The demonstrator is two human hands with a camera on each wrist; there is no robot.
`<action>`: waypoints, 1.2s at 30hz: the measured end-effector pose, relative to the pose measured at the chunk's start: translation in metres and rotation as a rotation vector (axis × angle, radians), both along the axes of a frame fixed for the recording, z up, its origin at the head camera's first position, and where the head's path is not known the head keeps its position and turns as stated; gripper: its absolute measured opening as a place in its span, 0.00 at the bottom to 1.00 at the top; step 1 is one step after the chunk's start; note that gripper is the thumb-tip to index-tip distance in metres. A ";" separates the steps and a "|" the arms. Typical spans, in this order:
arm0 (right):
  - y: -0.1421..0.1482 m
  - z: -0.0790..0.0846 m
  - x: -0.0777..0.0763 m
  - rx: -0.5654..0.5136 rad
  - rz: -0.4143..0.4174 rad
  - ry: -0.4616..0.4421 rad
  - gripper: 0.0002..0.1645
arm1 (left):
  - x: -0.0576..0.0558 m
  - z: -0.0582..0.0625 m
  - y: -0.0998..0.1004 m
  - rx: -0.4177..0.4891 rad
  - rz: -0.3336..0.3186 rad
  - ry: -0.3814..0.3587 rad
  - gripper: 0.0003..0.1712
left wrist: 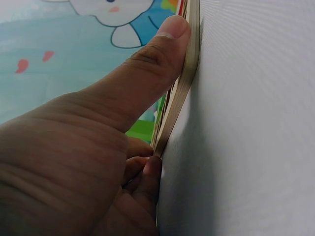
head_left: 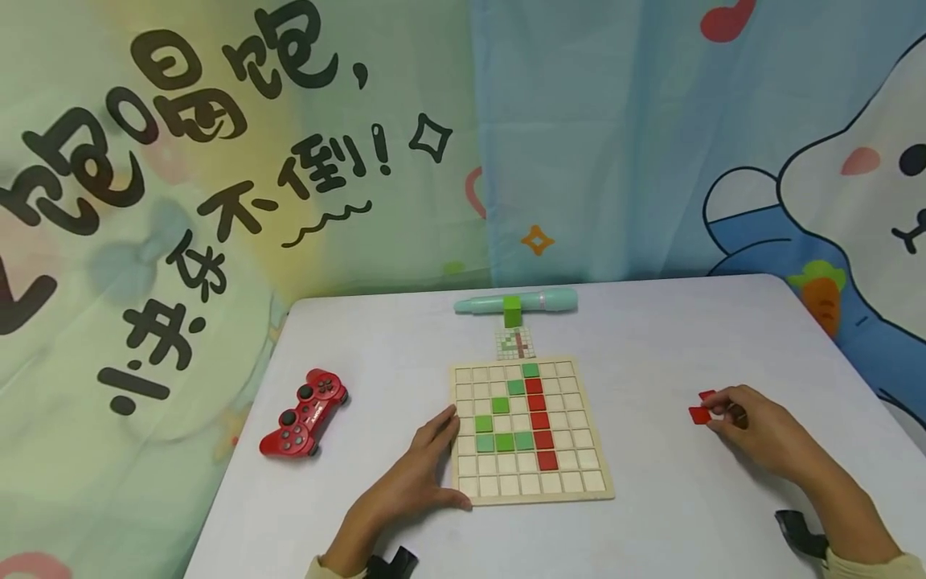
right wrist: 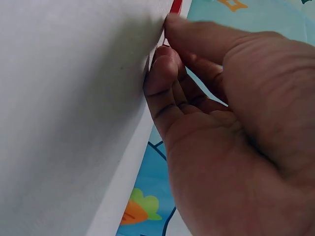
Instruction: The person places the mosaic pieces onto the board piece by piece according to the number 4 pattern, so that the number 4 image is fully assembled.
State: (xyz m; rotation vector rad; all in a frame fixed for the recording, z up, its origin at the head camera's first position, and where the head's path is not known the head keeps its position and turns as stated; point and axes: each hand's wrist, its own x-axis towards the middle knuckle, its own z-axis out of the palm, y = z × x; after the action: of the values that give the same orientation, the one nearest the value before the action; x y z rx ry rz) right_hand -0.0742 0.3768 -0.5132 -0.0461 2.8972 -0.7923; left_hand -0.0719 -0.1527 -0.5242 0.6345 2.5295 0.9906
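Observation:
A square wooden grid board (head_left: 535,500) lies on the table with green and red square tiles set in its cells. My left hand (head_left: 423,462) rests at the board's near left corner, fingers along the left edge and thumb at the front edge. In the left wrist view, the thumb (left wrist: 152,59) lies straight against the board's side (left wrist: 179,93). Off to the right, my right hand (head_left: 755,430) has bent fingers, with thumb and index fingertips right at two red tiles (head_left: 699,415). I cannot tell whether it pinches one. A red sliver (right wrist: 176,6) shows beyond the thumb.
Behind the board stand a small patterned grid card (head_left: 515,344), a green cube (head_left: 512,312) and a mint-coloured pen (head_left: 553,301). A red game controller (head_left: 305,414) lies at the left. A printed curtain (head_left: 600,145) hangs behind the white table (head_left: 651,338).

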 end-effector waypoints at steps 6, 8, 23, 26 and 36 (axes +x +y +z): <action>-0.015 0.012 0.002 -0.005 0.036 0.027 0.21 | -0.003 0.002 0.000 0.003 -0.003 -0.006 0.74; -0.028 0.021 -0.001 -0.009 0.071 0.047 0.20 | -0.004 0.003 -0.001 0.011 0.004 -0.004 0.74; -0.159 0.056 -0.012 -0.145 0.534 -0.028 0.13 | -0.006 0.000 -0.005 0.034 0.018 0.018 0.73; -0.177 0.049 -0.010 -0.166 0.599 -0.058 0.12 | -0.005 0.001 -0.005 0.038 0.015 0.018 0.73; -0.200 0.035 0.008 -0.093 0.646 -0.082 0.12 | -0.001 0.000 -0.002 0.040 -0.011 -0.008 0.73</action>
State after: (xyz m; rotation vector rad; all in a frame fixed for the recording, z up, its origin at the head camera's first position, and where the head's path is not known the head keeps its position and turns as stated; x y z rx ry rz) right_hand -0.0662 0.1768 -0.4786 -0.8793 2.5080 -0.7656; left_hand -0.0730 -0.1543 -0.5244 0.6539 2.5020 1.0407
